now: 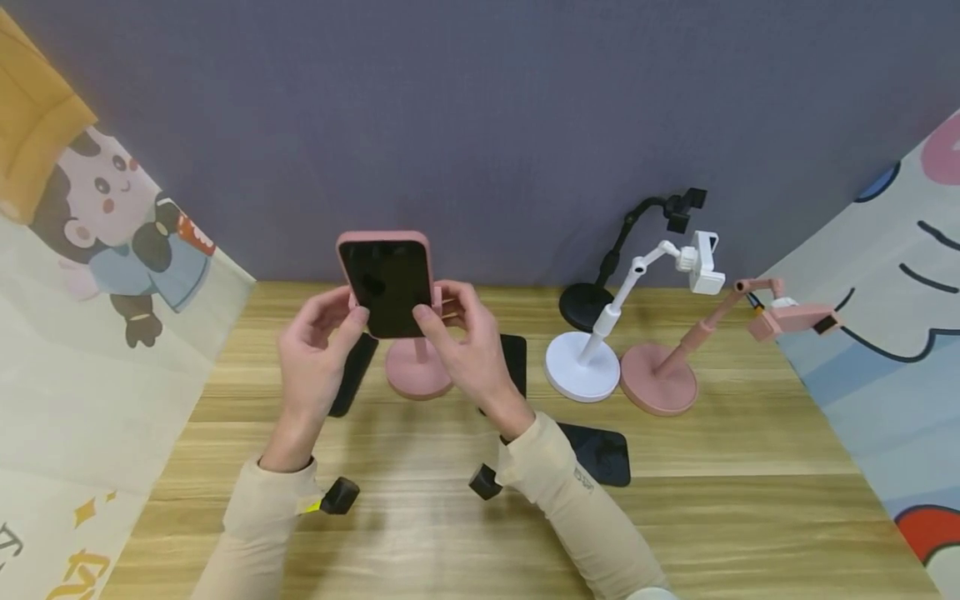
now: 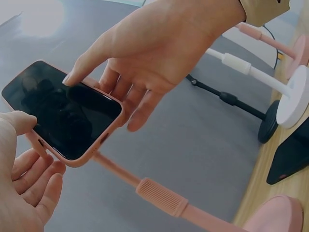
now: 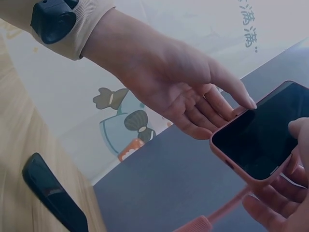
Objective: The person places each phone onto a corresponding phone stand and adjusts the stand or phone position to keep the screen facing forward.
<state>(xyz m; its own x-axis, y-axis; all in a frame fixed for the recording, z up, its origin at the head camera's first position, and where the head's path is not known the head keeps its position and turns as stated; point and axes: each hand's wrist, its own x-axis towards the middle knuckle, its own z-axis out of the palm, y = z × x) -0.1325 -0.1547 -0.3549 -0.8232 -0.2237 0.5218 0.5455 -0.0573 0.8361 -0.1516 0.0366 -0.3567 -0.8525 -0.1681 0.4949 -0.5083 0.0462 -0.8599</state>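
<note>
A smartphone [image 1: 392, 287] in a pink case stands upright at the top of a pink phone stand [image 1: 417, 379], its dark screen facing me. My left hand [image 1: 315, 354] grips its left edge, thumb on the screen border and fingers behind. On the opposite edge, my right hand [image 1: 472, 350] holds it the same way, thumb at the lower right of the screen. The stand's ribbed stem [image 2: 161, 195] runs down from behind the phone in the left wrist view. The stand's holder is mostly hidden by the phone and fingers.
Black [image 1: 587, 307], white [image 1: 582, 367] and pink [image 1: 660, 379] phone stands occupy the right side. Dark phones lie left [image 1: 352, 379] and right [image 1: 514, 358] of the middle stand, another [image 1: 603, 454] beside my right sleeve. A grey partition [image 1: 480, 142] rises behind the wooden table [image 1: 720, 517].
</note>
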